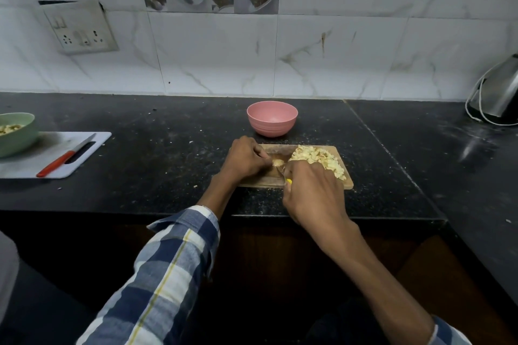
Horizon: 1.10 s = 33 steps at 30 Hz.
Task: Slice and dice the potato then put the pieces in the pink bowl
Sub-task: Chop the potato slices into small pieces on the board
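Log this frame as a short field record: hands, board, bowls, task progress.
left hand: pinches the last potato piece
right hand: grips yellow-handled knife
wooden board: holds diced potato pile on its right side
pink bowl: behind board, no pieces visible inside
green bowl: far left, on white board beside red-handled knife
progress: dicing nearly done, transfer not begun
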Each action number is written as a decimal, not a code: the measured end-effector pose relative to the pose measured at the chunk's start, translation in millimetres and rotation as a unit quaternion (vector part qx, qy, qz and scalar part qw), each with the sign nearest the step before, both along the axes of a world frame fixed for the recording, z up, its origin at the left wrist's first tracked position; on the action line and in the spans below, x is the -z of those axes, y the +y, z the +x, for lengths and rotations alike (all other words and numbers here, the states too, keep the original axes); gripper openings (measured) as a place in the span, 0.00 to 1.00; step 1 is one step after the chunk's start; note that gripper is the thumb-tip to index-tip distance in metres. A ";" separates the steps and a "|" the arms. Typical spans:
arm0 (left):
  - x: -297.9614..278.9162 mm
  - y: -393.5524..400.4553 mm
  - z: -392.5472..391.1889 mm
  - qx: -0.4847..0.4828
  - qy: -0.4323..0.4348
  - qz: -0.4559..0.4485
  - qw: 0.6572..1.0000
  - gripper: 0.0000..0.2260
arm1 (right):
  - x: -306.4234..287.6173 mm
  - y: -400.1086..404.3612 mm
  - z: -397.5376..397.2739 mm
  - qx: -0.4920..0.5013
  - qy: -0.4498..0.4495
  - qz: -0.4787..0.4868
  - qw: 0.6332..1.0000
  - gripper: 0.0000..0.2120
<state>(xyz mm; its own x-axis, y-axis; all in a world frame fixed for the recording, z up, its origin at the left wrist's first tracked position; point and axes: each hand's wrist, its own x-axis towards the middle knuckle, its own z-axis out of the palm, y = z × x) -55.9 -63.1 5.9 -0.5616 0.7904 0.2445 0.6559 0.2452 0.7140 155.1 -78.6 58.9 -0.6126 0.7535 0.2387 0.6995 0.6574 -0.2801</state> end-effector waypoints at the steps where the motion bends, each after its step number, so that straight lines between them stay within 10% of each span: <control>1: 1.6 -0.7 -0.1 0.000 -0.003 0.003 1.000 0.11 | -2.7 0.4 3.4 0.001 0.001 0.000 1.000 0.12; 21: 14.4 -6.0 16.2 -0.061 0.049 0.036 0.996 0.02 | 37.9 132.1 30.0 0.086 0.281 -0.028 0.956 0.04; 33: 8.3 22.1 36.7 -0.025 0.060 0.101 0.993 0.16 | 73.7 178.4 45.1 0.185 0.179 0.072 0.964 0.07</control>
